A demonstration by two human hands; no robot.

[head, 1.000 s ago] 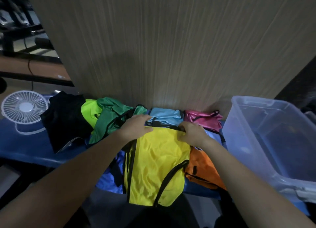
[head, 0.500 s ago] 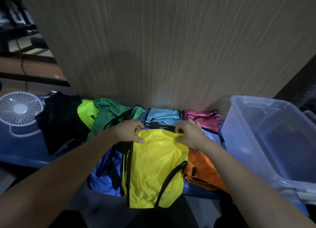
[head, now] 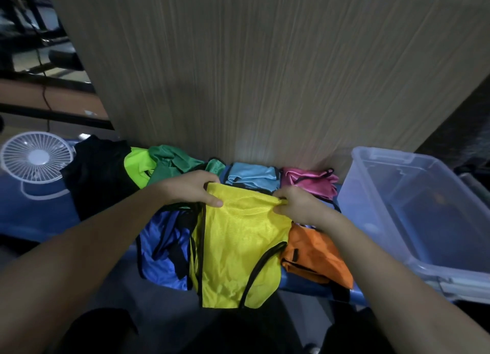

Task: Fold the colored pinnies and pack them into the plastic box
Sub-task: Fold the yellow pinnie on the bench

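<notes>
Head view: a tall wooden panel (head: 265,75) fills the back of the scene, and a blue table (head: 34,215) runs along its foot. On the right end sits the clear plastic box (head: 376,199), lid off; what, if anything, lies in it is too dim to tell. Far left on the table stands a small white fan (head: 34,158), and next to it lies a black garment (head: 98,176).

The pinnies are spread between fan and box. A lime one (head: 136,168) and a green one (head: 172,162) lie loosely heaped beside the black cloth. A light blue pinny (head: 252,174) and a pink pinny (head: 310,181) sit against the panel, looking already folded. A blue pinny (head: 159,247) and an orange pinny (head: 315,253) lie at the near edge, either side of the yellow pinny (head: 238,242), which drapes over the table edge toward the person.

The left hand (head: 191,189) pinches the yellow pinny's upper left corner, thumb on top. The right hand (head: 294,205) grips the upper right corner with curled fingers, bunching the fabric.

The step in hand appears to be the start of folding the yellow pinny. Next, the top edge likely needs to be brought down to meet the hanging bottom edge, with the corners kept level so the slippery mesh folds squarely.
</notes>
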